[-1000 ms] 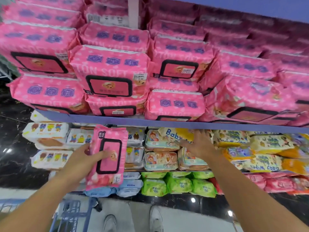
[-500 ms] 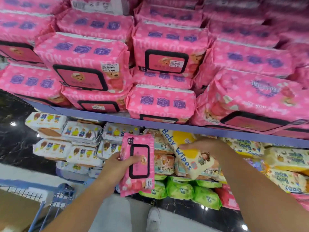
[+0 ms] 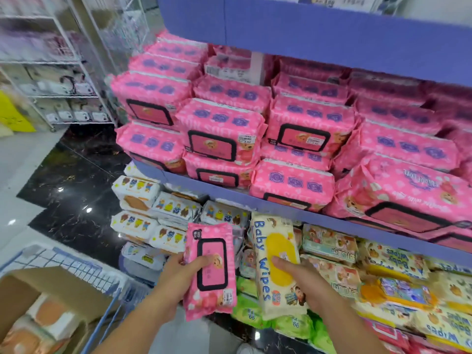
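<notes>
My left hand (image 3: 182, 273) grips a small pink wipes pack (image 3: 210, 269) with a black-framed lid, held upright in front of the lower shelf. Beside it, my right hand (image 3: 304, 282) holds a cream and yellow pack marked "Baby Wipes" (image 3: 274, 264), also upright, with the thumb lying across its yellow lid. The two packs are side by side, a small gap between them.
A blue shelf edge (image 3: 278, 208) carries stacked big pink packs (image 3: 219, 131) above. Below lie white packs (image 3: 155, 208), green packs (image 3: 250, 312) and yellow packs (image 3: 398, 292). A blue trolley (image 3: 76, 267) with an open cardboard box (image 3: 43, 302) stands at lower left. Wire racks (image 3: 63, 72) stand far left.
My right hand has drawn the Baby Wipes pack off the lower shelf and turned it upright next to the pink pack. The view has pulled back and swung left, showing the trolley.
</notes>
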Action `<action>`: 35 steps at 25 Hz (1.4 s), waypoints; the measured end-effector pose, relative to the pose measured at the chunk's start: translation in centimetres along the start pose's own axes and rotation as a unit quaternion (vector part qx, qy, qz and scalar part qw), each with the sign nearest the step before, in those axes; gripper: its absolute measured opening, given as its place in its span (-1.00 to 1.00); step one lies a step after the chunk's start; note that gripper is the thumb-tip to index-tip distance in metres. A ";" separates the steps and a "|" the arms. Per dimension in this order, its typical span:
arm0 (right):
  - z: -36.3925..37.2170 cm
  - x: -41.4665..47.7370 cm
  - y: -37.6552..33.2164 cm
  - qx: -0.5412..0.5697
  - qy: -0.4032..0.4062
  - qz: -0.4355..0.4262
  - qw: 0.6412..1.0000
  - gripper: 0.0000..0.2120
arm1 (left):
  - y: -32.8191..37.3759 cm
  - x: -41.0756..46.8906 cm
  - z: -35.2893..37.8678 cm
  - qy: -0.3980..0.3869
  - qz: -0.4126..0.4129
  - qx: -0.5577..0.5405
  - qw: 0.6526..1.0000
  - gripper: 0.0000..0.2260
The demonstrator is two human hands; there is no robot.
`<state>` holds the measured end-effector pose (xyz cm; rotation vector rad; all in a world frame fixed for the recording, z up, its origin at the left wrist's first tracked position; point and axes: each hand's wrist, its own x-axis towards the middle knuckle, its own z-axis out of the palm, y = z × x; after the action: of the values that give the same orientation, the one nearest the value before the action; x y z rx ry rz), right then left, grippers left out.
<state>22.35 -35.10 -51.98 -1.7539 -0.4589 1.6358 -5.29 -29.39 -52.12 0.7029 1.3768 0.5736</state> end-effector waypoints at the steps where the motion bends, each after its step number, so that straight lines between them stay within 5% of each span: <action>1: 2.2 -0.8 0.3 0.006 -0.014 -0.001 1.000 -0.62 | 0.2 -0.9 -1.7 0.013 0.010 -0.001 1.000 -0.62; 3: 6.2 -1.8 1.1 0.006 -0.031 -0.009 0.999 -0.46 | 0.5 -2.8 -5.7 0.037 0.028 -0.016 0.999 -0.67; 8: 18.2 -5.3 2.2 -0.042 -0.076 -0.031 0.996 -0.65 | -1.5 -8.4 -18.0 0.108 0.048 -0.101 0.988 -0.65; 13: 32.5 -7.9 4.7 -0.110 -0.150 -0.015 0.982 -0.60 | -7.2 -14.6 -32.9 0.201 0.025 -0.194 0.960 -0.72; 16: 41.0 -8.6 7.0 -0.144 -0.188 0.004 0.972 -0.62 | -11.2 -17.5 -41.2 0.242 0.007 -0.228 0.943 -0.58; 23: 53.8 -6.8 14.8 -0.190 -0.226 0.107 0.949 -0.52 | -20.5 -20.6 -48.5 0.320 -0.066 -0.269 0.906 -0.61; 25: 56.2 -6.0 17.9 -0.170 -0.198 0.145 0.955 -0.59 | -22.7 -20.3 -49.2 0.321 -0.100 -0.223 0.915 -0.59; 28: 58.2 -4.6 22.7 -0.127 -0.127 0.193 0.965 -0.49 | -25.5 -18.2 -51.2 0.270 -0.153 -0.007 0.951 -0.42; 31: 58.6 -2.4 26.2 -0.089 -0.049 0.232 0.967 -0.43 | -27.7 -15.1 -53.7 0.180 -0.212 0.160 0.947 -0.28; 35: 59.9 2.1 28.5 -0.037 0.015 0.256 0.966 -0.54 | -30.2 -10.6 -56.0 0.025 -0.237 0.305 0.922 -0.33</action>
<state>-40.97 -39.34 -71.43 -2.0677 -0.0464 1.9530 -63.19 -51.22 -70.17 0.8061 1.7195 -0.2459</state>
